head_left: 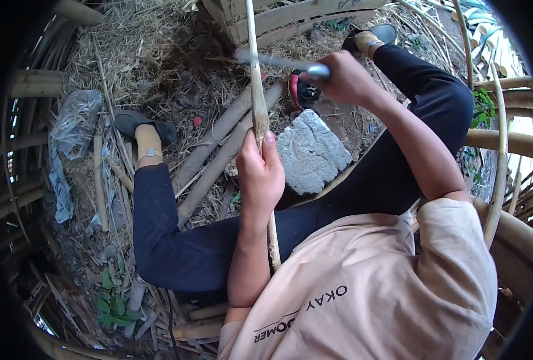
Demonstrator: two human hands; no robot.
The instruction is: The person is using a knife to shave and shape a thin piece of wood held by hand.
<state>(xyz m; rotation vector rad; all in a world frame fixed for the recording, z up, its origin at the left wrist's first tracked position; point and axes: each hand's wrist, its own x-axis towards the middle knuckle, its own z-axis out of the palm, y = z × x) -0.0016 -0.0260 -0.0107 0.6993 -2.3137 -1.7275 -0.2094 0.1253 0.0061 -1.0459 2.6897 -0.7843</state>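
Observation:
My left hand (pixel 260 174) is closed around a long pale stick (pixel 259 90), thumb lying along it. The stick runs from the top of the view down past my left forearm to my lap. My right hand (pixel 341 78) grips a knife (pixel 278 62) by its handle, and the rounded grey-blue handle end shows at the fist. Its blade is blurred and points left, crossing the stick well above my left hand. Whether the blade touches the stick I cannot tell. Below the blade, the stick's surface looks rough and darker near my left hand.
A rough stone block (pixel 314 153) sits between my legs, beside two bamboo poles (pixel 218 141) on straw-strewn ground. Behind it lies a black and red object (pixel 304 91). A wooden crate (pixel 302 21) stands ahead. Clear plastic (pixel 77 123) lies left, and bamboo rails (pixel 506 141) stand right.

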